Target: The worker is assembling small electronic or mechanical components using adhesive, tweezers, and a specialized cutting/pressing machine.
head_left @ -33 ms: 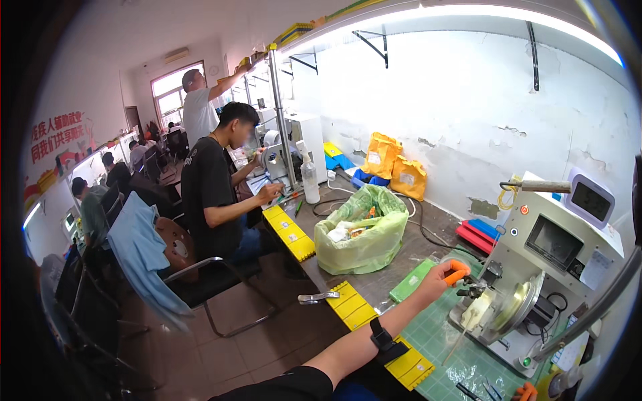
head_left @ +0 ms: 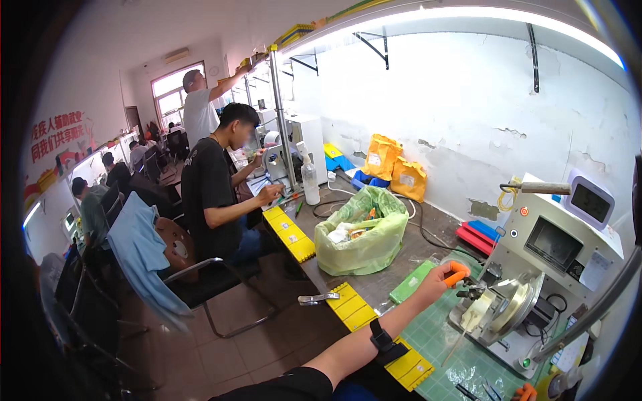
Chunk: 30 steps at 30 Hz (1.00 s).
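"Orange covers wrap the fingers of the left hand. Where do they sit against the machine?"

"Just left of its black metal fixture, bent toward it. I can't tell whether they touch it, or whether anything small is pinched between them."

"And the reel?"

"Right of the fixture, mounted upright on the machine's front, apart from those fingers."

"What about containers?"

"Left of the hand, on the surface, stands a pale green plastic bag, open at the top, with crumpled white stuff and orange scraps inside. Farther off is a clear spray bottle with a white nozzle. Two yellow-orange pouches lean by the far wall; their contents are hidden."

"Anything cut off?"

"Yes, the right hand. Only some orange-covered fingers show at the near right edge, so I can't tell if they're gripping. Beside them, a bottle with something yellow is cut off too."

"The machine's screen?"

"Dark; nothing on it can be made out."
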{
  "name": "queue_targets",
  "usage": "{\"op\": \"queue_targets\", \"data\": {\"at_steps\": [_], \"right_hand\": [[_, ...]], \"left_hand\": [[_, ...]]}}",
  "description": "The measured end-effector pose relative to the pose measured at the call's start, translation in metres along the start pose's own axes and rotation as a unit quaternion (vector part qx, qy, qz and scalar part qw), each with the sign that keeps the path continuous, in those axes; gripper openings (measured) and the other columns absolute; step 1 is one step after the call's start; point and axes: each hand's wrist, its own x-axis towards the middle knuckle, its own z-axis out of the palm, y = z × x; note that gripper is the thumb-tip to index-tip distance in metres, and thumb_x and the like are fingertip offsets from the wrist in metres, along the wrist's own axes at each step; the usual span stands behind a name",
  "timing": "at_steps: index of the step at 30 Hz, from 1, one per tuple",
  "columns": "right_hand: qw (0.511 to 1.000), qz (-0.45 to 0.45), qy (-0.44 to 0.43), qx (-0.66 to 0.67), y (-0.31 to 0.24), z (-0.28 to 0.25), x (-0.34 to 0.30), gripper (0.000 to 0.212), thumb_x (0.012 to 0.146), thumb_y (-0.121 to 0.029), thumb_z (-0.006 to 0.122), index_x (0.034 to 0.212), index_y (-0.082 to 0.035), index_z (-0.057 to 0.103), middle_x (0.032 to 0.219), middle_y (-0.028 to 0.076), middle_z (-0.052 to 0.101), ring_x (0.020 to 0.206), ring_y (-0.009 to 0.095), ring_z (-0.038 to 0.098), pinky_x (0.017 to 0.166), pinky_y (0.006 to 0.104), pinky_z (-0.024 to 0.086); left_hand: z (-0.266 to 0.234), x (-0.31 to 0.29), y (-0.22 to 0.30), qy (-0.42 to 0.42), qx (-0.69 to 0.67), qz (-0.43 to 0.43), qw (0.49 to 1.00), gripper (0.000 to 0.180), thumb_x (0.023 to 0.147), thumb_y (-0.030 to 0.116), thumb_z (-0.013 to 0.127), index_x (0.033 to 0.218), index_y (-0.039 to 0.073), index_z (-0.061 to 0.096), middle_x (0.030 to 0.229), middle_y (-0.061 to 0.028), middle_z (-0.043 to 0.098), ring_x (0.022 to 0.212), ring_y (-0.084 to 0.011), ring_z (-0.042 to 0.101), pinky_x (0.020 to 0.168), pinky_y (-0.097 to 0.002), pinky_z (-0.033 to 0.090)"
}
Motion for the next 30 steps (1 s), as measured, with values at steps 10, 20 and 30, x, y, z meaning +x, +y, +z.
{"op": "queue_targets", "data": {"at_steps": [10,20,30], "right_hand": [[1.000,-0.008,-0.012,0.017,-0.017,0.000,-0.003,0.035,0.109,-0.026,0.053,0.117,0.003,0.071,0.097,0.010,0.073,0.083,0.018,0.066,0.078,0.0330,0.053],[1.000,-0.009,-0.020,0.019,-0.013,-0.001,-0.006,0.032,0.109,-0.023,0.053,0.116,0.004,0.070,0.097,0.010,0.071,0.087,0.019,0.065,0.079,0.0330,0.052],[0.999,-0.044,-0.022,0.012,-0.001,0.000,-0.001,0.030,0.107,-0.022,0.057,0.112,0.004,0.069,0.094,0.010,0.071,0.084,0.018,0.065,0.078,0.0327,0.052]], "left_hand": [[0.000,0.003,-0.002,-0.003,-0.007,0.008,1.000,0.021,0.104,0.015,0.064,0.121,0.007,0.071,0.111,0.0036,0.069,0.092,-0.0036,0.058,0.079,-0.0216,0.046],[-0.002,0.001,-0.007,-0.008,0.010,0.017,1.000,0.019,0.103,0.014,0.065,0.120,0.009,0.072,0.107,0.0070,0.069,0.091,-0.0015,0.059,0.076,-0.0199,0.045],[-0.003,0.001,-0.007,-0.005,0.002,0.002,1.000,0.018,0.103,0.014,0.064,0.119,0.009,0.072,0.106,0.0061,0.067,0.091,-0.0025,0.056,0.076,-0.0208,0.044]]}}
